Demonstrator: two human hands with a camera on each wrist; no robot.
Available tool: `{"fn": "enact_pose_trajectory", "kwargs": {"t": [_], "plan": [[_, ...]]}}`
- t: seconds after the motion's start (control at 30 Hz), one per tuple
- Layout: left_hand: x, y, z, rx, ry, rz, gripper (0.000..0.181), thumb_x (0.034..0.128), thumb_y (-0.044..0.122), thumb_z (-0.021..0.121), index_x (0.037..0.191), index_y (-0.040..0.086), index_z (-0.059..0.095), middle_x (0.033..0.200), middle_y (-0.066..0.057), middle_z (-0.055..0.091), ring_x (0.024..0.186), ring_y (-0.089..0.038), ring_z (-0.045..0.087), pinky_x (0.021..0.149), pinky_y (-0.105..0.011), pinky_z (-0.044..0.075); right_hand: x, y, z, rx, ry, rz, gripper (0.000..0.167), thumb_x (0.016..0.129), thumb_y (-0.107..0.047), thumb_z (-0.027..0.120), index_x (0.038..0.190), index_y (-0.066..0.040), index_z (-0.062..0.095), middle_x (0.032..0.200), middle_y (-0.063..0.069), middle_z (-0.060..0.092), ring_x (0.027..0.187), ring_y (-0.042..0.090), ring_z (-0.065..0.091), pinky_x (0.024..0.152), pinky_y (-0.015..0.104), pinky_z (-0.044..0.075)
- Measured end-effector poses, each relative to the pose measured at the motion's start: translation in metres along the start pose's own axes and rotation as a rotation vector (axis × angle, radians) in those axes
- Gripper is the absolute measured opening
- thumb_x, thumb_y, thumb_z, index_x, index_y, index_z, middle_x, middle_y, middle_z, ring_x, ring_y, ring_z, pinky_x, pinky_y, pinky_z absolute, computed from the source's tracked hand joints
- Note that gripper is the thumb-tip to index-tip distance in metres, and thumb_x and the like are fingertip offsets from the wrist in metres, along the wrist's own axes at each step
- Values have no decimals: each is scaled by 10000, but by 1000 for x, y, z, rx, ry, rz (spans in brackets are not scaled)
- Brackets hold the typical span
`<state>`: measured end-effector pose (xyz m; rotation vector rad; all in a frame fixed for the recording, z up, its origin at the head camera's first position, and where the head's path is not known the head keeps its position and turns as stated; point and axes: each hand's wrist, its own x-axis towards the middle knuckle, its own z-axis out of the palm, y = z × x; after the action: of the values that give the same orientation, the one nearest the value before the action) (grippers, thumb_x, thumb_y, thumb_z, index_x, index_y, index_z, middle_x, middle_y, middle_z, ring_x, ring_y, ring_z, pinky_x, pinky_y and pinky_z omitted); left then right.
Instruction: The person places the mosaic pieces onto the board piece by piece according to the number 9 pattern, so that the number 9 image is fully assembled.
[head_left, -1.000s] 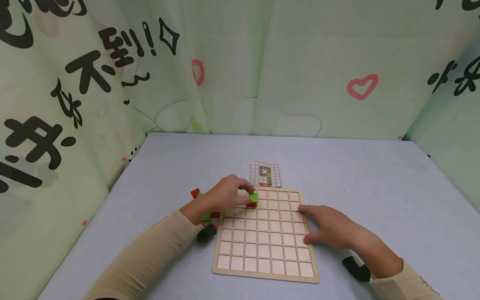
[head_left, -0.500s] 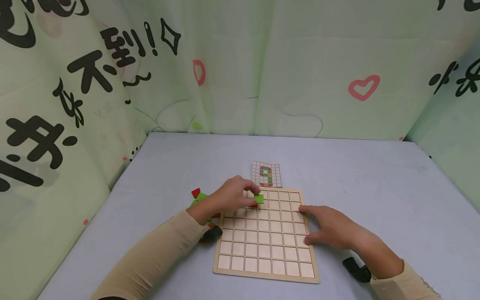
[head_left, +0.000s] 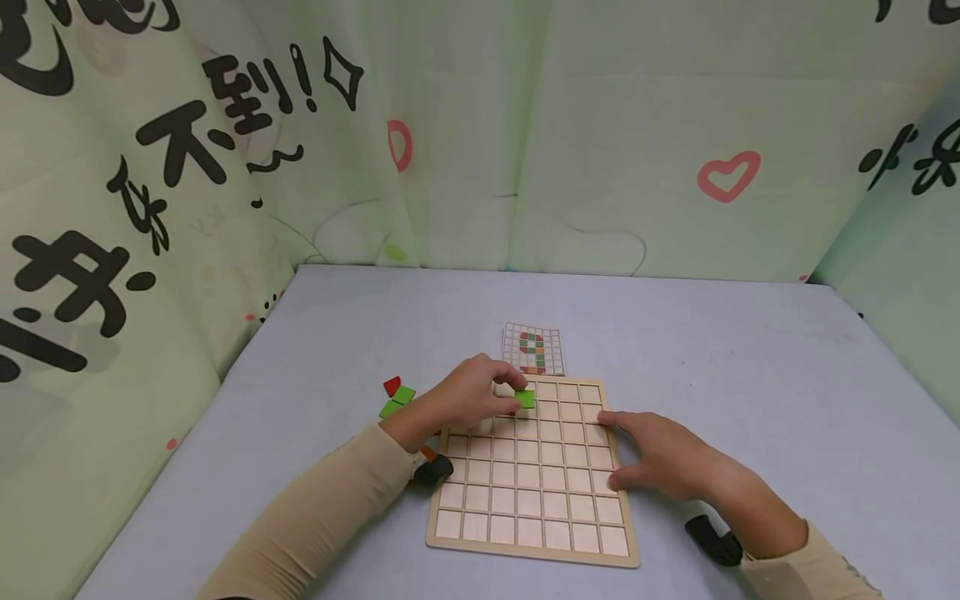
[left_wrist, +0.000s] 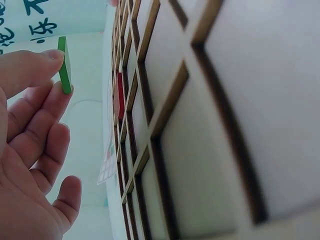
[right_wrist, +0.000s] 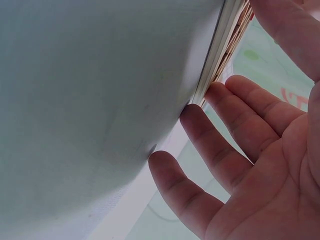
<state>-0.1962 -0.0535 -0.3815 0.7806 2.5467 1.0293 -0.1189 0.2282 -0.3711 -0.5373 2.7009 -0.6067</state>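
Note:
My left hand [head_left: 474,390] pinches a green square tile [head_left: 526,399] between thumb and fingertip over the top rows of the wooden grid board [head_left: 529,479]. In the left wrist view the green tile [left_wrist: 65,67] stands on edge, apart from the board. One red tile [left_wrist: 119,96] sits in a board cell there; in the head view the left hand and the green tile hide it. My right hand [head_left: 667,457] rests on the board's right edge, fingers and thumb spread along it. The right wrist view shows its fingertips [right_wrist: 214,90] at the board's side.
Behind the board lies a card [head_left: 533,348] printed with a coloured grid pattern. Loose green tiles [head_left: 397,402] and a red piece [head_left: 392,386] lie left of the board, partly behind the left forearm. A patterned curtain [head_left: 585,150] encloses the white table [head_left: 735,358].
The left hand has shifted a little to the right across the board with the green tile. The red tile beneath it has gone out of sight in the head view. The right hand stays put.

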Motion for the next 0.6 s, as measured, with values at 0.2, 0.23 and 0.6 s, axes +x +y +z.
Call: {"fn": "enact_pose_trajectory", "kwargs": {"t": [0.2,0.23,0.6], "plan": [[0,3,3,-46,7,-4,239,926,189,729,1155,125,702,1105,53,662,1100,-181,542,908,-318,472,0,0,1,-4,1,3,808,767,-292,868,1422,12,507,1405,246,523,1300,459,467,1020,586,390],[0,3,4,-49,9,-2,236,926,191,728,1152,127,703,1103,55,662,1098,-179,547,907,-318,473,0,1,1,-5,2,3,807,766,-291,868,1422,11,508,1405,246,524,1300,458,468,1020,586,390],[1,2,8,5,27,-6,218,924,194,737,1132,135,708,1105,48,679,1108,-165,553,906,-315,470,0,0,1,-7,10,-1,801,768,-294,866,1420,6,511,1402,240,527,1294,456,473,1015,585,393]]}}
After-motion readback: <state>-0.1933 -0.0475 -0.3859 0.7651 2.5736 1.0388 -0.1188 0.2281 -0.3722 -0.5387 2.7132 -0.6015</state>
